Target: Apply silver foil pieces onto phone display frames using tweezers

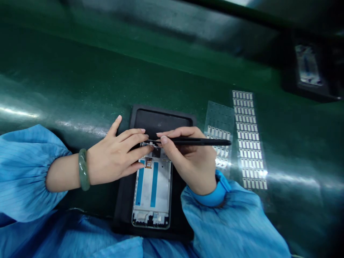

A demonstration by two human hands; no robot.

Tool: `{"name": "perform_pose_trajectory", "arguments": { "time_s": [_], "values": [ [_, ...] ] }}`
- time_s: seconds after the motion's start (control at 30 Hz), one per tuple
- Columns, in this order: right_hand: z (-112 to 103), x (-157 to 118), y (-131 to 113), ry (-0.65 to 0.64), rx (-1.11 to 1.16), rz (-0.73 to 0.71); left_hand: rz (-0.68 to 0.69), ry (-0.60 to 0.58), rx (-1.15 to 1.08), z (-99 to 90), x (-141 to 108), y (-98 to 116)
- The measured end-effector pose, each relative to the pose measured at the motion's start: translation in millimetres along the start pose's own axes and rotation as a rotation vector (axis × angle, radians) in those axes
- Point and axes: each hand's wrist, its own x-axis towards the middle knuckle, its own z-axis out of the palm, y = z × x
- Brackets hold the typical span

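Observation:
A phone frame point(147, 190) with two blue adhesive strips lies face down, its top end partly under my fingers. It rests on a black tray point(123, 200). My left hand point(118, 154) is spread, palm down, with fingertips at the frame's upper left edge. Between thumb and fingers, my right hand point(190, 157) pinches black tweezers point(201, 141). Their tips point left, over the top of the frame close to my left fingertips. Whether the tips hold a small part is too small to tell.
Right of the tray lie two clear sheets, a partly used sheet of small stickers point(219, 132) and a fuller sticker sheet point(248, 139). A black block with another phone part point(308, 66) stands at the far right. The green mat point(80, 82) covers the table.

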Motion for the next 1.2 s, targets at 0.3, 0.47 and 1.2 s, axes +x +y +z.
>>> {"name": "perform_pose_trajectory", "arguments": {
  "time_s": [0.3, 0.47, 1.2],
  "values": [
    [-0.2, 1.6, 2.9, -0.016, -0.036, -0.017, -0.005, 0.004, -0.004, 0.1, -0.2, 0.2],
    [0.1, 1.4, 2.1, -0.007, -0.039, -0.030, -0.002, 0.001, 0.002, 0.3, 0.1, 0.3],
    [2.7, -1.2, 5.6, -0.011, -0.200, -0.210, 0.000, 0.021, 0.000, 0.5, -0.5, -0.2]
  ]
}}
